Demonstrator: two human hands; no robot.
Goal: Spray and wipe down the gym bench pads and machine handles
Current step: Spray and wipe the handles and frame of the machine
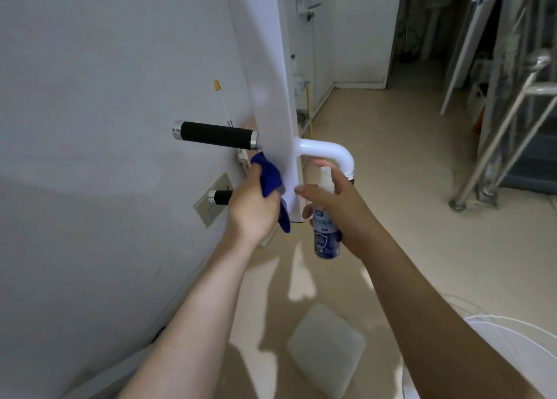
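Here we judge the handle step is in hand: our left hand [253, 205] grips the blue cloth [269, 184] around the lower black grip [221, 196], our right hand [340, 208] clasps the spray bottle [327, 233] beside the white post [271, 97], and next comes wiping along that grip.

The lower black handle [222, 197] is half hidden by the left hand [251, 210]; the spray bottle [326, 228] label is too blurred to be read.

beige tiled floor [391, 187], pale squarish cushion [327, 347] lying flat on it near the bottom edge, metal stand foot [457, 204] by the right edge
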